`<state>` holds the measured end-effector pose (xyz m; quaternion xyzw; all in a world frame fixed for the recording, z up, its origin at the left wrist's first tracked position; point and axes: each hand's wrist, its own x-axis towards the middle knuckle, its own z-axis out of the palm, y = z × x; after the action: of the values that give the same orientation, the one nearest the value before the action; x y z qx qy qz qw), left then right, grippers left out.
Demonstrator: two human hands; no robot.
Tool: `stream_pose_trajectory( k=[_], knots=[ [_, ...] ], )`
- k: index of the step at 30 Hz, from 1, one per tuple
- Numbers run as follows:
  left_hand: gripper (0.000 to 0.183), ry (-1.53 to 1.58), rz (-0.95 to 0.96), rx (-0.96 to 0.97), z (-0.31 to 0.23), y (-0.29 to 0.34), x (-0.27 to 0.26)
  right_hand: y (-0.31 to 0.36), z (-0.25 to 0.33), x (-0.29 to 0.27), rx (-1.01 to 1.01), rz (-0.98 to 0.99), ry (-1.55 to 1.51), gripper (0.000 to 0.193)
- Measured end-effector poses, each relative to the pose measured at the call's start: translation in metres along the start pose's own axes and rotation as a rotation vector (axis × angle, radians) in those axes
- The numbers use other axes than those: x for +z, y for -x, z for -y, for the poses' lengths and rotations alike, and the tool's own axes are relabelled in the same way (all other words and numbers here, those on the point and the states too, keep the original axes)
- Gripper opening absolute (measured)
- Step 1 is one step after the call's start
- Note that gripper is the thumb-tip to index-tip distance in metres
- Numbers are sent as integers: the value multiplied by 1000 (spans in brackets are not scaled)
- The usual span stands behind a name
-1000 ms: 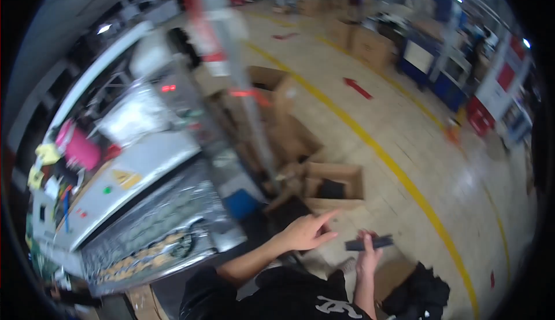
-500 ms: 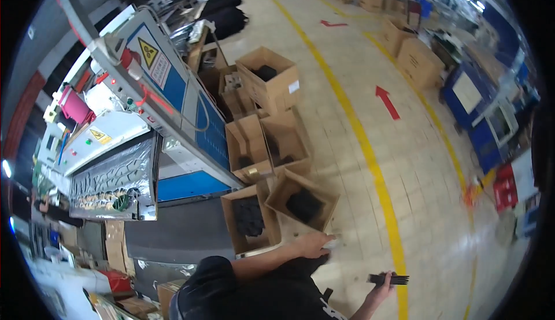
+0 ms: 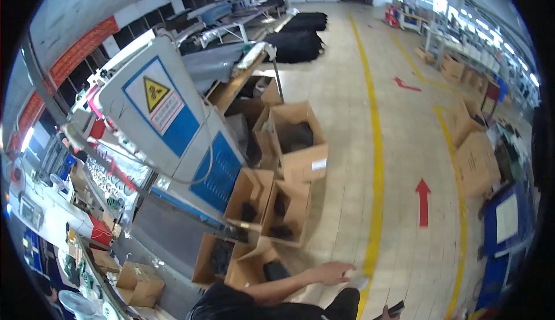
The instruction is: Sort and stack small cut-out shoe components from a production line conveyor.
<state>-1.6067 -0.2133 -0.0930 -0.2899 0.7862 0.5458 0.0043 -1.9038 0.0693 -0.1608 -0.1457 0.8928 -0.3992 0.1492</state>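
My left hand [image 3: 330, 273] reaches out over the floor at the lower middle, its fingers bent together. By its fingertips is a small, clear, whitish object [image 3: 361, 282], blurred; it looks held, though its kind does not show. At the bottom edge my right hand [image 3: 392, 314], mostly cut off, grips a small stack of dark flat strips [image 3: 396, 307]. Beneath my left forearm stands an open cardboard box [image 3: 251, 269] with dark pieces [image 3: 276, 271] inside. Another carton [image 3: 203, 260] beside it also holds dark pieces.
More open cartons [image 3: 305, 167] line the left of the aisle, beside a grey-and-blue machine [image 3: 193, 117] with a warning sign. Yellow lines [image 3: 376, 164] and a red arrow [image 3: 423, 204] mark the floor. A blue cart [image 3: 506, 233] and cartons [image 3: 477, 164] stand at right.
My view has swung up and along the aisle, showing more of the far room. My left hand has moved away from the boxes; the right hand sits lower, with the dark strips still in it.
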Motion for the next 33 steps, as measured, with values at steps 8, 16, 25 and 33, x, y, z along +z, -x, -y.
stream_pose_trajectory(
  k=[8, 16, 25, 33],
  knots=[
    [58, -274, -162, -145, 33, -221, -216, -368, 305, 278, -201, 414, -402, 36],
    [49, 224, -668, -175, 70, -419, -487, -626, 677, 619, -713, 661, 35, 62],
    [51, 158, -801, -349, 213, -541, -845, -805, 755, 853, -505, 986, 997, 63],
    [53, -183, -1082, -397, 329, -591, -1274, -785, 1183, 1279, -1066, 1191, 591, 53]
  ],
)
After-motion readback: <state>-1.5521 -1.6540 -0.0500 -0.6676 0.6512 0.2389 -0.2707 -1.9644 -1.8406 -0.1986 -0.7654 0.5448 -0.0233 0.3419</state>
